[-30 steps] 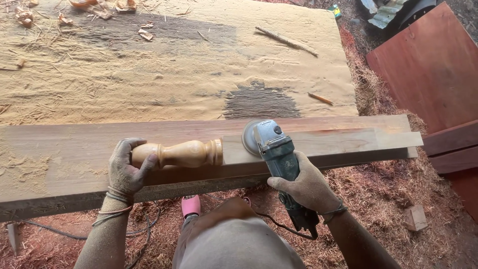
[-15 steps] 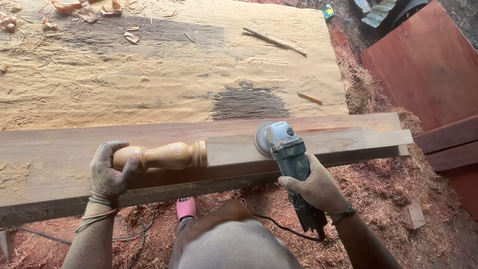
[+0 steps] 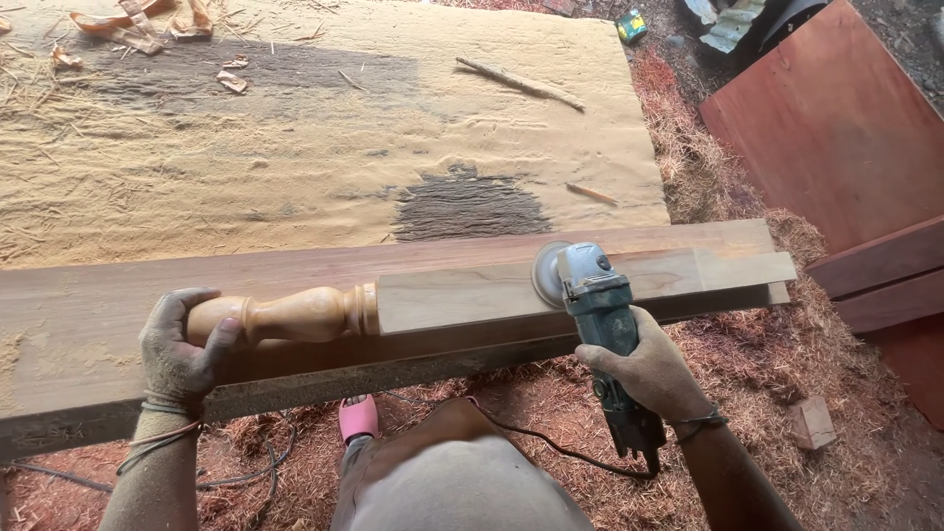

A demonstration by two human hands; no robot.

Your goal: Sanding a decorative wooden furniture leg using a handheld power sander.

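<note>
Grinder shifted left; fingers seemingly wrapped.

A rough woodworking workshop, seemingly open to the ground, is shown. The floor is covered with reddish wood shavings, and a broad sheet thick with pale sawdust is spread behind a long plank. A turned wooden post is laid on that plank, and a green angle grinder is held against it. Reddish boards are stacked at the right, with offcuts scattered about.
</note>
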